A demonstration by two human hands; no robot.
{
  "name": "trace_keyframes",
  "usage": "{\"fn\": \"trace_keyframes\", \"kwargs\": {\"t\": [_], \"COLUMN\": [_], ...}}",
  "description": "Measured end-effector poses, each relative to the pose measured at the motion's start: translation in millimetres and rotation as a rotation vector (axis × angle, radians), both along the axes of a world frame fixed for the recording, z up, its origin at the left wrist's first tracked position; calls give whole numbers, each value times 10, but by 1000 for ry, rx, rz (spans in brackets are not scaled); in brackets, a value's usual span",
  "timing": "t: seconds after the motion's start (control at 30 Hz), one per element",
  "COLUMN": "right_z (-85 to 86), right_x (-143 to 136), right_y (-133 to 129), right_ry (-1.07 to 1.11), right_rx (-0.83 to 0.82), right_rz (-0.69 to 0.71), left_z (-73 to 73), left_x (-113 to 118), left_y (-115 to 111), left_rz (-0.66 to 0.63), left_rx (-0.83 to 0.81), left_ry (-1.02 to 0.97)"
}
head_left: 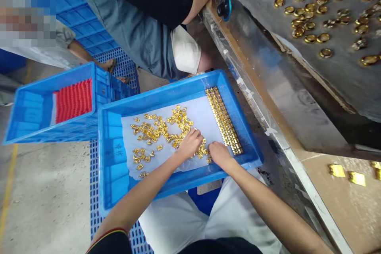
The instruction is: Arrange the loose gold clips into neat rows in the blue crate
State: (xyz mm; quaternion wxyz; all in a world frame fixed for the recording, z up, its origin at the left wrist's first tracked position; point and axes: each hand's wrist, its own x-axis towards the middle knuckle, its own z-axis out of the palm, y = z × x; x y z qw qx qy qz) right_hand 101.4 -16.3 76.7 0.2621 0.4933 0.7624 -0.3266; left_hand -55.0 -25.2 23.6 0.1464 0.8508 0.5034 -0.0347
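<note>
In front of me a blue plastic tray (119,190) is lined with a white sheet (196,111). Small shiny gold metal pieces (149,131) lie loosely heaped over its left and middle part. Along the tray's right side, more of these pieces stand packed in tidy rows (224,121). My left hand (191,141) is over the loose heap, fingers bent down and closed among the pieces. Close beside it, my right hand (218,152) is curled at the heap's right edge, left of the rows. Whatever the fingertips of either hand hold is hidden.
At left stands another blue tray (18,127) with red pieces in rows (74,101). A co-worker's leg (133,35) is just beyond my tray. On the right, a metal-edged worktable (268,83) carries gold rings (309,12) and gold blocks (357,178).
</note>
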Motion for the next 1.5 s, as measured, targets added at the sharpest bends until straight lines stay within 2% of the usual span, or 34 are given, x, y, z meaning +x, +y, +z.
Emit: {"fn": "trace_keyframes", "kwargs": {"t": [0.1,0.2,0.33,0.43,0.5,0.57,0.67,0.77,0.9,1.1,1.27,1.33,1.5], "right_z": [50,134,230,266,278,284,278,243,174,138,210,266,413], "right_x": [63,203,374,428,433,429,426,436,447,419,489,564,654], "right_y": [0,-16,-24,-11,1,12,21,24,25,45,-1,-68,-277], "right_ry": [-37,-92,-179,-193,-190,-191,-187,-182,-181,-184,-192,-194,-77], "right_rx": [15,32,-2,-42,-55,-65,-61,-51,-55,-62,-39,-12,64], "right_rz": [-28,-77,-162,-201,-216,-228,-235,-241,-252,-258,-272,-277,-129], "left_z": [16,59,140,165,154,133,102,76,36,-6,-6,-20,-82], "left_x": [-24,-65,-84,11,132,275,462,538,452,254,273,307,411], "left_y": [77,115,153,195,225,253,290,297,197,-40,-66,-39,-30], "left_rz": [41,108,228,287,250,151,22,12,42,86,-34,-45,-47], "left_rx": [-66,-141,-213,-331,-413,-434,-360,-256,-181,-40,-25,-41,-54], "left_ry": [33,-18,-294,-437,-439,-380,-237,-119,-39,-38,-37,-7,-11]}}
